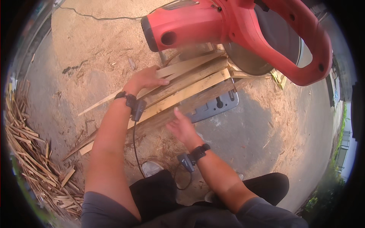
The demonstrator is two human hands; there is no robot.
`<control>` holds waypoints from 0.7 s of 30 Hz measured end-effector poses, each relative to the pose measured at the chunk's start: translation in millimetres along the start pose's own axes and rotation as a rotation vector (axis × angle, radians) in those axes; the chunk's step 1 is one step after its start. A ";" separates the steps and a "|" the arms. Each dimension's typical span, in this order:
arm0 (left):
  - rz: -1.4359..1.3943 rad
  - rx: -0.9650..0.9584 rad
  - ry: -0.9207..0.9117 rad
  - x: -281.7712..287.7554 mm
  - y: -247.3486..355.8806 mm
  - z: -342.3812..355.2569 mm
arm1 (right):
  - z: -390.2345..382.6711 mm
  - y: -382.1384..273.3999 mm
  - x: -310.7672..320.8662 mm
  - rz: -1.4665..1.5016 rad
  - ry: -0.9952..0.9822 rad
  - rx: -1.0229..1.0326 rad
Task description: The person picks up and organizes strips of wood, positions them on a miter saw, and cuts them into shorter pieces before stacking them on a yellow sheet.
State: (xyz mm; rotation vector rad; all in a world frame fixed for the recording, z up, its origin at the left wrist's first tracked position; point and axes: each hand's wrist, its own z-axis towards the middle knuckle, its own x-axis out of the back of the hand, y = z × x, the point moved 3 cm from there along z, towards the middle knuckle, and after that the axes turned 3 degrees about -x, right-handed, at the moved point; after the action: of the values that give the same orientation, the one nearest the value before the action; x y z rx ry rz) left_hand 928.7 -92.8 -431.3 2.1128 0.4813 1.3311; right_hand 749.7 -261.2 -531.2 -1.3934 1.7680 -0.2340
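Observation:
Several long wooden strips lie side by side, slanting from the lower left up to the circular blade of a red cut-off saw. Over the far strips lies my left hand, its thumb on top and its fingers bent around the far side of a strip. My right hand is at the near edge of the nearest, brownish plank, thumb up and fingers apart; whether it touches the wood is unclear. Past that hand, the grey metal base plate of the saw shows. Both wrists wear black straps with small devices.
A big heap of thin wood offcuts lies at the left. Sawdust covers much of the concrete floor. A black cable runs along the far side. The saw's red handle juts out at the upper right.

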 end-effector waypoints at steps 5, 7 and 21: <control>-0.088 -0.008 -0.117 -15.4 -8.7 -30.0 | 16.2 2.6 -34.9 0.560 0.126 -0.170; -0.074 0.061 -0.229 -17.0 -4.9 -36.6 | 8.9 3.7 -43.5 0.651 0.023 -0.034; -0.065 -0.040 -0.438 -76.9 26.7 -91.7 | -40.8 40.1 -27.7 0.879 -0.187 -0.064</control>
State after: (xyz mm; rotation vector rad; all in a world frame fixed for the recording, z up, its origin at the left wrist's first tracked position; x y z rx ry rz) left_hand 812.5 -131.5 -437.0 2.2479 0.3306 0.7978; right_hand 692.9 -236.7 -516.4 -0.5465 2.0532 0.4134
